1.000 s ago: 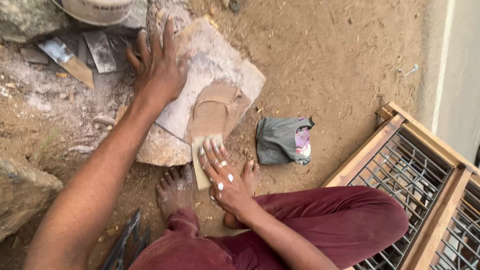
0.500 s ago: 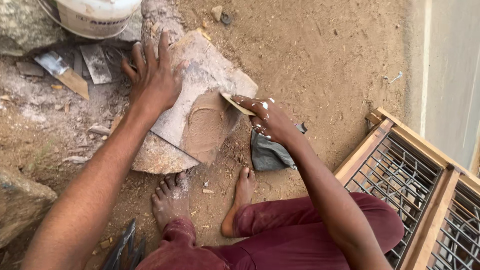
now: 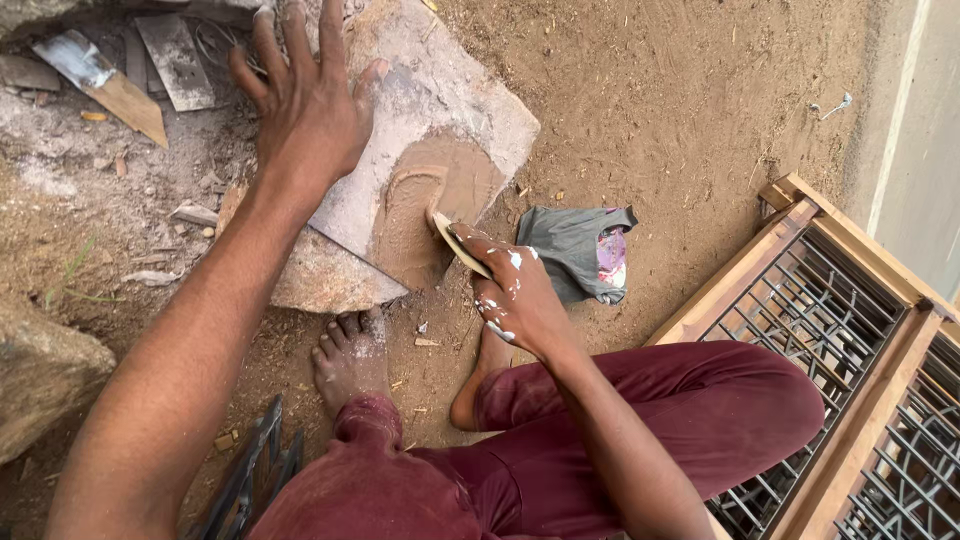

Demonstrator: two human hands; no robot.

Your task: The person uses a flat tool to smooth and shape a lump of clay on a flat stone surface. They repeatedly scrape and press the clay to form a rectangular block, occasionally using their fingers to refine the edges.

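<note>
A flat grey stone slab (image 3: 455,110) lies on the dirt, with a smear of wet brown paste (image 3: 425,215) on its near part. My left hand (image 3: 305,105) rests flat on the slab's left edge, fingers spread. My right hand (image 3: 515,295), flecked with white, grips a thin flat scraper blade (image 3: 455,245) whose edge touches the paste. My bare feet (image 3: 350,355) sit just below the slab.
A crumpled grey plastic bag (image 3: 580,250) lies right of the slab. A wooden frame with metal grille (image 3: 850,330) stands at the right. Trowels and flat blades (image 3: 120,80) lie at top left. A large rock (image 3: 45,375) sits at left.
My right hand swung from below the slab out to the right over the bag, and is now back at the paste with the scraper. The left hand stays on the slab.
</note>
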